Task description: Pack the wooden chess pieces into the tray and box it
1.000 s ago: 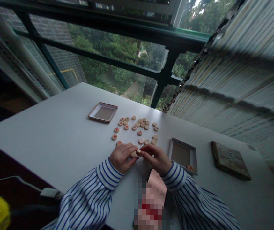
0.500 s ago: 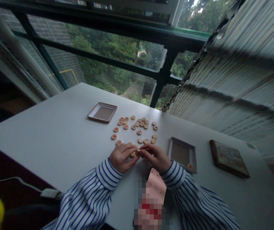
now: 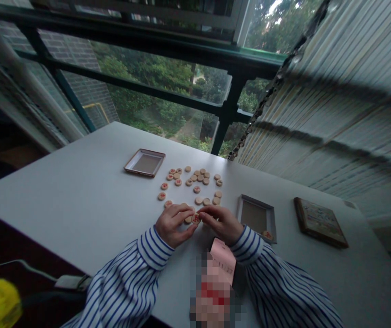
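Observation:
A round wooden piece with a red character (image 3: 195,218) is pinched between both hands, its marked face toward the camera. My left hand (image 3: 175,224) grips its left side with closed fingers. My right hand (image 3: 223,222) closes on its right side with thumb and fingertips. Just behind the fingers, other pieces lie partly hidden. Farther back, several plain wooden discs (image 3: 202,177) sit in a cluster. Pieces with red characters, one of them a disc (image 3: 164,186), are spread to the left, and a dark-marked disc (image 3: 219,182) lies to the right.
On the white table (image 3: 79,182) is an open shallow tray (image 3: 144,163) at the back left. Another tray (image 3: 256,218) at the right holds one red-marked piece (image 3: 267,235). Beyond it lies a decorated box (image 3: 321,222). A phone (image 3: 222,262) lies between my forearms.
The held piece has turned so that its red-marked face shows more fully. Both hands stay in nearly the same place. The camera view has shifted slightly.

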`<act>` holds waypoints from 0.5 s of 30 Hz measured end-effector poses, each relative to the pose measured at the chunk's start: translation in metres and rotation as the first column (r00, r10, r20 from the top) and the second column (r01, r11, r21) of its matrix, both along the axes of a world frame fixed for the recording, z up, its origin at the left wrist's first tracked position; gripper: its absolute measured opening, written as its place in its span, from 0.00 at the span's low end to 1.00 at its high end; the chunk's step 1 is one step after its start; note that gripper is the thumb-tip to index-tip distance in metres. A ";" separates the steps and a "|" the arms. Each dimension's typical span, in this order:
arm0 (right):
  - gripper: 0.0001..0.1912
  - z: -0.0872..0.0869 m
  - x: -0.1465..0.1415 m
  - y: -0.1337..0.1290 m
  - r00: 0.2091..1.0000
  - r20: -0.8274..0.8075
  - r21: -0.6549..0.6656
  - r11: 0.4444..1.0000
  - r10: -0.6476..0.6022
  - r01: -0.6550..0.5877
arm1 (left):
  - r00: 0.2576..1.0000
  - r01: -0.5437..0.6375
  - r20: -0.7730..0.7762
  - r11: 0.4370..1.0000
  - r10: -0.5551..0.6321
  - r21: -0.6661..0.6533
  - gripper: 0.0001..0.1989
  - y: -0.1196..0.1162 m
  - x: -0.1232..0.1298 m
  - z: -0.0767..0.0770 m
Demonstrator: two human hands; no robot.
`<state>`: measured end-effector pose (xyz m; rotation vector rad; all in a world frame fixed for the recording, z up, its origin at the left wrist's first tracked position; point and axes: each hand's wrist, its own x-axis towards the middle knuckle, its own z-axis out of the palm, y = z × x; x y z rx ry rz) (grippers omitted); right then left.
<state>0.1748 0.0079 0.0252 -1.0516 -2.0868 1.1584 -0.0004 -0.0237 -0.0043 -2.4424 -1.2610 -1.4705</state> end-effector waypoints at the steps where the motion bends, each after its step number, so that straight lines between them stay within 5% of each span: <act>1: 0.13 0.001 0.001 0.000 1.000 0.009 0.011 1.000 0.004 -0.004 | 1.000 -0.005 0.004 1.000 0.005 0.001 0.11 0.000 0.000 0.000; 15: 0.14 0.027 0.028 -0.008 0.994 0.073 0.062 0.995 -0.080 0.076 | 1.000 -0.008 -0.029 0.999 0.006 -0.048 0.11 0.001 0.005 0.011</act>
